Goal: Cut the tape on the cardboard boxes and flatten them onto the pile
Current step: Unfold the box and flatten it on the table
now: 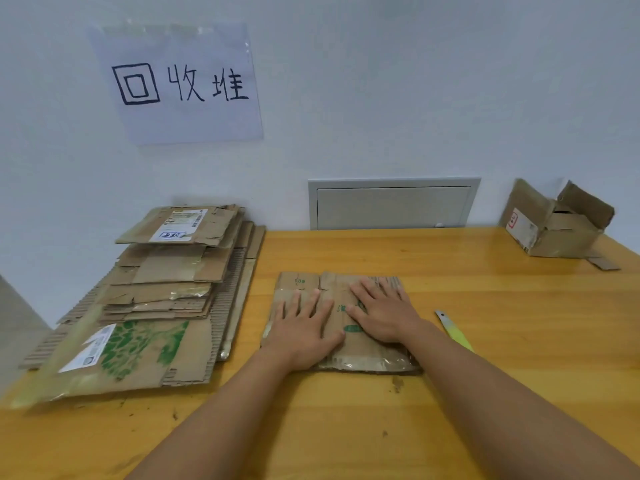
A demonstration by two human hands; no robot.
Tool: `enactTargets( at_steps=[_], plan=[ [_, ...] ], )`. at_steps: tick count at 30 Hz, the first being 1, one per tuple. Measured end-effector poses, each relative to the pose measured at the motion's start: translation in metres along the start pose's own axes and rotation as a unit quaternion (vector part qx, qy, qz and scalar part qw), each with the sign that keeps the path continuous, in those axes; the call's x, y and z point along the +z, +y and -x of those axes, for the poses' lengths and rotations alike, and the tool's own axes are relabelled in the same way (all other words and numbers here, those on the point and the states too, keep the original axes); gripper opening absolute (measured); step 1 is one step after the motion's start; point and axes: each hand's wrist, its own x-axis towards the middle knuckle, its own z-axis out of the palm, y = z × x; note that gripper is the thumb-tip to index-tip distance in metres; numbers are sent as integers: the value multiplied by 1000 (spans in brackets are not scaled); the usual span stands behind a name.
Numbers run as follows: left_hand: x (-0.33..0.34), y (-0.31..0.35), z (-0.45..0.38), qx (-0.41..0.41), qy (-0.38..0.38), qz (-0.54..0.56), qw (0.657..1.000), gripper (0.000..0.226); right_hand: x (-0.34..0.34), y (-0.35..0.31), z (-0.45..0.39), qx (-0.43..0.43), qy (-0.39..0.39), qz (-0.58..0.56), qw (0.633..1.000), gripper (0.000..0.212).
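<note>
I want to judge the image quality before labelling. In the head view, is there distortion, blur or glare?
Head view: wide-angle bending curves the table edges and stretches the forearms; lighting is soft and even, with only faint shadows under the left hand and right hand; the pile looks slightly soft toward the left edge; tape on it shows mild sheen.
</note>
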Motion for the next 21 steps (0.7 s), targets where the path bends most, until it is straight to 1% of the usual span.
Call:
enactTargets(
  at_steps=[3, 5, 7, 9, 11, 12, 13, 15, 17, 19, 21],
  plan=[
    [-15, -12, -2, 28, -5, -45, 999, 77, -5, -7, 11, 39, 26, 43, 998, 68],
    [-21, -13, -3, 16, 16, -73, 997, 63, -8, -15, 26, 67, 52, 90, 992, 67],
    [-19, -8, -2, -12, 24, -40, 999, 53, -1, -25, 41, 71, 71, 114, 988, 67],
    [-14, -3, 1, -30, 14, 33, 999, 49, 5, -33, 51, 68, 104, 133, 983, 65],
    [-10, 1, 3, -31, 23, 48, 998, 50, 2, -32, 48, 59, 143, 103, 983, 62],
    [-8, 3, 3, -26, 31, 32, 999, 53, -1, -30, 42, 43, 142, 70, 986, 62],
    [-7, 3, 3, -19, 40, 10, 999, 55, -3, -27, 35, 19, 121, 41, 992, 64],
    [-6, 5, 4, -8, 46, -20, 999, 57, -6, -23, 21, -33, 54, 18, 998, 66],
    [-8, 9, 4, -18, 26, -1, 1000, 57, -1, -21, 10, -53, 11, 14, 998, 66],
    [-9, 15, 4, -40, 8, 32, 999, 59, 7, -20, 4, -53, 12, 10, 998, 65],
    [-6, 22, 5, -53, 9, 31, 998, 64, 11, -17, 2, -54, 24, 14, 998, 65]
  ],
)
